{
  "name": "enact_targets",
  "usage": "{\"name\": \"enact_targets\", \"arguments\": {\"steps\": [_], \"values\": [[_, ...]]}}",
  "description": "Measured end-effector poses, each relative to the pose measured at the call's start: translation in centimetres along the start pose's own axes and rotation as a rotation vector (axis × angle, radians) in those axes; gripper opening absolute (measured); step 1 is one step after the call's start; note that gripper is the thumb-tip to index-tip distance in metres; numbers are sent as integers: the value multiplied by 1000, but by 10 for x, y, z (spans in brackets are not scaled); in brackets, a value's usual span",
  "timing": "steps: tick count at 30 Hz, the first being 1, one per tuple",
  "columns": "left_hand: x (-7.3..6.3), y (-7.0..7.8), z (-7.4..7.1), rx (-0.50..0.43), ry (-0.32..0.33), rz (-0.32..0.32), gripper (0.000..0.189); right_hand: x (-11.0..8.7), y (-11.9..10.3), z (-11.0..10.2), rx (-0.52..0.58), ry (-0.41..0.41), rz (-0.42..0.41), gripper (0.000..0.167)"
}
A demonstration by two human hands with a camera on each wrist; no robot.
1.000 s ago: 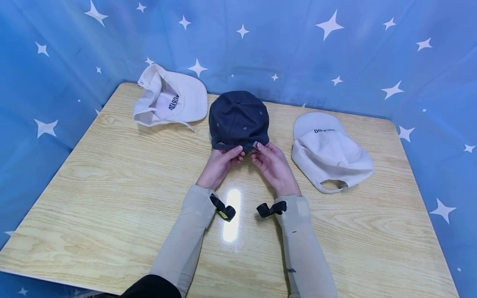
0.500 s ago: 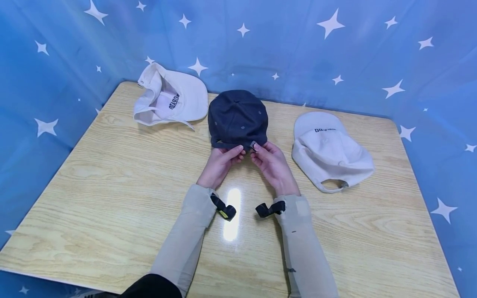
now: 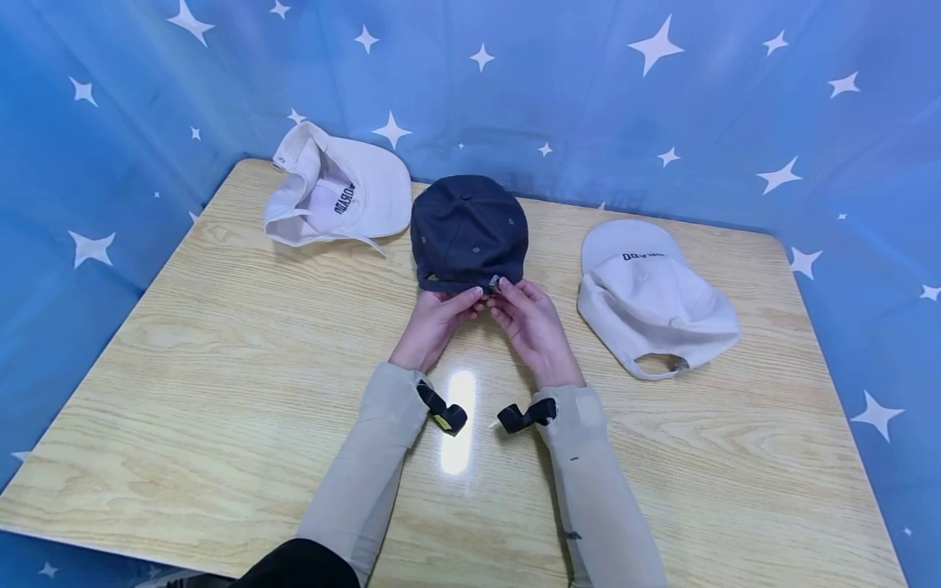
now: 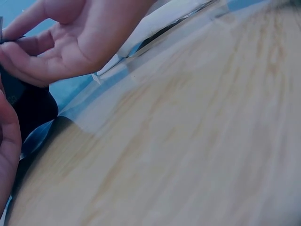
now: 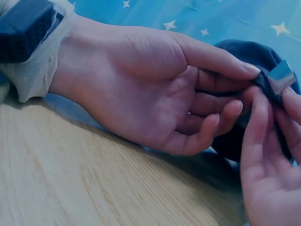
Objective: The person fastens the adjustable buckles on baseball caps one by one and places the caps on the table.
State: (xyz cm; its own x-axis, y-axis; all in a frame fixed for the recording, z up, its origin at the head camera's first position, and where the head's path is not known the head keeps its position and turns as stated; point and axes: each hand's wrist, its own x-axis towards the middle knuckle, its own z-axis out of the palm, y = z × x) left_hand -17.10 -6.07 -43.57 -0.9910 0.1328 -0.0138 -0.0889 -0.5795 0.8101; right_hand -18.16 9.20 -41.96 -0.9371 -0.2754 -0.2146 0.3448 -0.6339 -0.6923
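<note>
A dark navy baseball cap (image 3: 470,224) stands crown up near the back of the table, its rear strap (image 3: 447,287) facing me. My left hand (image 3: 435,322) pinches that strap between thumb and fingers. Close beside it, my right hand (image 3: 535,333) pinches the strap end at a small metal buckle (image 3: 495,283). In the right wrist view the shiny buckle (image 5: 281,76) shows by the right thumb, with the left hand (image 5: 146,84) across from it. The left wrist view shows the right hand (image 4: 89,37) at the top; the buckle's detail is hidden there.
A white cap (image 3: 378,192) lies on its side at the back left, its inside showing. Another white cap (image 3: 654,302) rests crown up on the right, strap toward me. A star-printed blue curtain (image 3: 559,90) hangs behind the wooden table (image 3: 220,392).
My right hand has shifted slightly left with the buckle, closer to my left hand. The left hand stays nearly still on the strap. Both white caps lie as before.
</note>
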Motion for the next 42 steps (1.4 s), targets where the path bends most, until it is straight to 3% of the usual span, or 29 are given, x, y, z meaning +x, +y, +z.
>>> {"name": "enact_targets", "arguments": {"steps": [7, 10, 13, 19, 22, 29, 37, 42], "values": [[1, 1, 1, 18, 4, -4, 13, -1, 0, 3, -12, -21, 25, 5], [0, 2, 1, 11, -1, 6, 12, -2, -1, 3, 34, -34, 47, 3], [0, 2, 0, -1, -8, 14, 9, -2, -2, 2, 167, -44, 97, 2], [-1, 1, 2, -82, 9, 40, 7, -1, -2, 1, 521, -31, 272, 9], [-2, -2, 6, -143, 33, 52, 5, -1, -1, 3, 581, -29, 320, 14], [0, -4, 9, -172, 87, 80, 5, 0, 2, 7, 526, -33, 299, 15], [2, -6, 9, -124, 133, 116, 9, 0, 5, 11, 329, -49, 164, 12], [3, -8, 8, -113, 162, 118, 14, -1, 6, 14, 249, -14, 135, 6]]}}
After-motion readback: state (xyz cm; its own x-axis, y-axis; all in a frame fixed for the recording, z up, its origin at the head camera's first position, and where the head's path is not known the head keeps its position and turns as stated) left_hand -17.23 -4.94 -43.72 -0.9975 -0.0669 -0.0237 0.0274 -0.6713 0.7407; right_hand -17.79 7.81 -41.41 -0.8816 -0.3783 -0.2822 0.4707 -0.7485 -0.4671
